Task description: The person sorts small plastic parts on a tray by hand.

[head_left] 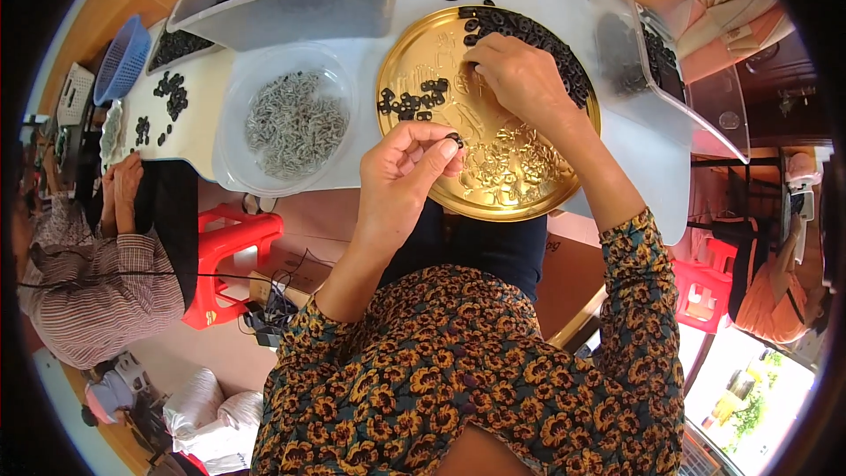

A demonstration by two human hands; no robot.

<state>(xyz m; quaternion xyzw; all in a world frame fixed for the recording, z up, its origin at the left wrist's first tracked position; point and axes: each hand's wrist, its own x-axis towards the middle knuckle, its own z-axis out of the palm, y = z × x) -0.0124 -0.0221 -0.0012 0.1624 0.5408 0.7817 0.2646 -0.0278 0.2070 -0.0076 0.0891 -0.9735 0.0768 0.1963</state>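
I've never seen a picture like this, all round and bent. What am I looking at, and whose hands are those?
There is no machine here: a wide-angle camera worn on a person's head looks down at that person's own two hands, which bends the edges. The left hand pinches a small black ring between its fingers. The right hand rests on a heap of black rings in a round golden tray. Beside it sits a clear bowl of small silvery metal pieces. At the left edge, another person's hands work.

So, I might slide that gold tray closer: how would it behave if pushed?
The gold tray overhangs the table edge, so it may tip. It looks thin and light; the loose black pieces would likely shift.
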